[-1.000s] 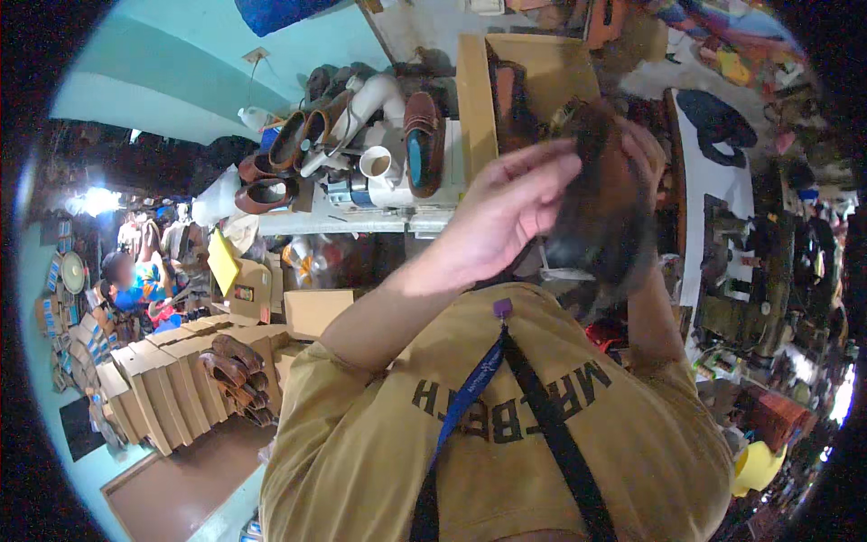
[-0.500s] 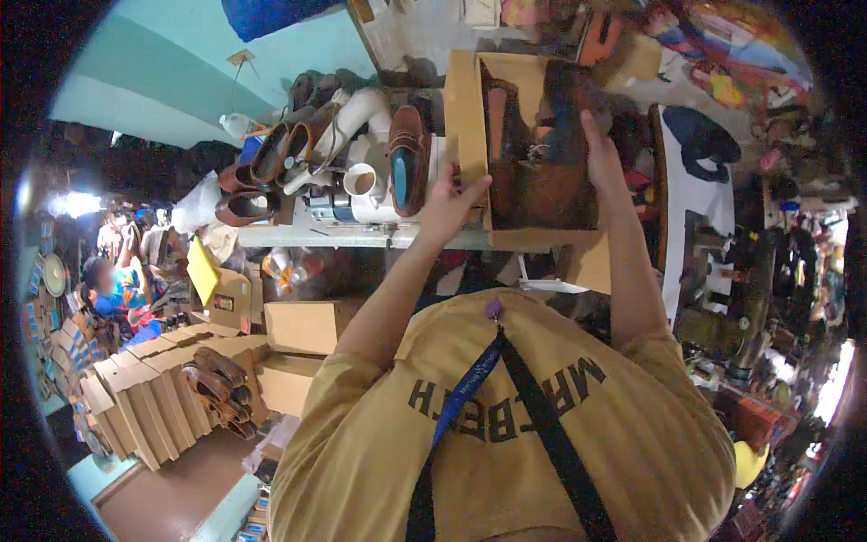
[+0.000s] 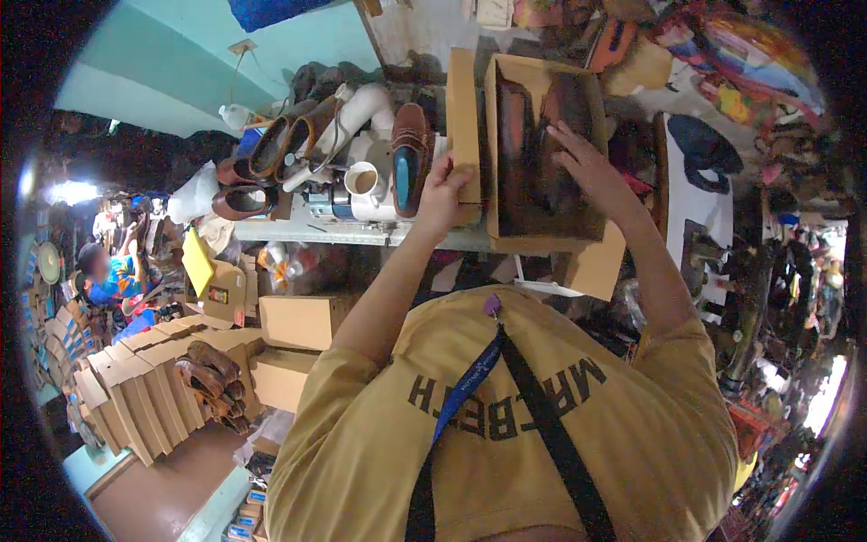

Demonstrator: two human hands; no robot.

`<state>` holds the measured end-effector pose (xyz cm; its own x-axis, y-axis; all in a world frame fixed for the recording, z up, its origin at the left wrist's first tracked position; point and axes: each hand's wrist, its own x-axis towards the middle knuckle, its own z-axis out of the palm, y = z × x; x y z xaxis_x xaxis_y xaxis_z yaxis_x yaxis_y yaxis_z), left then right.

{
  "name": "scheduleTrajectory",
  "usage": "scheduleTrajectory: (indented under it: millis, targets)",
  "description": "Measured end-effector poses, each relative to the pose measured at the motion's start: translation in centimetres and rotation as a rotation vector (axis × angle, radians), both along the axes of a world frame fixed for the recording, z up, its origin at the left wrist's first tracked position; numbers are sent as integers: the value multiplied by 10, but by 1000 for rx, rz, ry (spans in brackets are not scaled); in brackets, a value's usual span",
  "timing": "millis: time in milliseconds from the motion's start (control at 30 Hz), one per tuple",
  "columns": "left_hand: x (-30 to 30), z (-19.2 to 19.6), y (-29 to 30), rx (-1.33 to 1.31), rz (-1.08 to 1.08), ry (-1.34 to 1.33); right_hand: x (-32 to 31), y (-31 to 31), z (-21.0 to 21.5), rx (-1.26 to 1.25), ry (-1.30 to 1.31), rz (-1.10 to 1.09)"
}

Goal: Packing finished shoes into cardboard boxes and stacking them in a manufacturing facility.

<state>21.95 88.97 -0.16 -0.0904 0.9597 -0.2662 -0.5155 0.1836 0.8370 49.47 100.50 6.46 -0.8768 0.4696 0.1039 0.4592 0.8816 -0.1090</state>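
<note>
A tan cardboard shoe box point(image 3: 535, 242) lies open in front of me with a pair of dark brown shoes point(image 3: 519, 172) in it. My right hand point(image 3: 589, 173) reaches over its right wall, fingers stretched out at the right-hand shoe; whether they press on it I cannot tell. On the box's left stands the cardboard lid point(image 3: 464, 108), on edge. My left hand point(image 3: 444, 191) grips the lid's near end, thumb on top. Just left of the lid rests a brown loafer point(image 3: 409, 135) with a blue-green insole.
A white mug point(image 3: 362, 180) with a light brown drink stands left of the loafer, by a white machine point(image 3: 370, 113). More brown shoes point(image 3: 246, 200) sit farther left. Stacked cardboard boxes point(image 3: 149, 388) fill the lower left, with a person point(image 3: 113, 271) beyond.
My right hand has gone from the box's right side to above the shoes, fingers now extended. The lid, with my left hand on it, stands farther apart from the box.
</note>
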Motion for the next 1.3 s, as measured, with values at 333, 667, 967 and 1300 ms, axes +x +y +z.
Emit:
scheduleTrajectory:
  millis: [333,667,967,1300]
  targets:
    - [0,30,3,150,148,19,3,-23,38,-518,139,-212]
    - [11,153,-26,429,172,190,-2,-39,28,-280,640,-420]
    - [11,151,-35,346,53,-331,-16,-31,77,-1354,1467,-649]
    - [36,72,-50,402,2,988,31,37,-6,-992,958,-825]
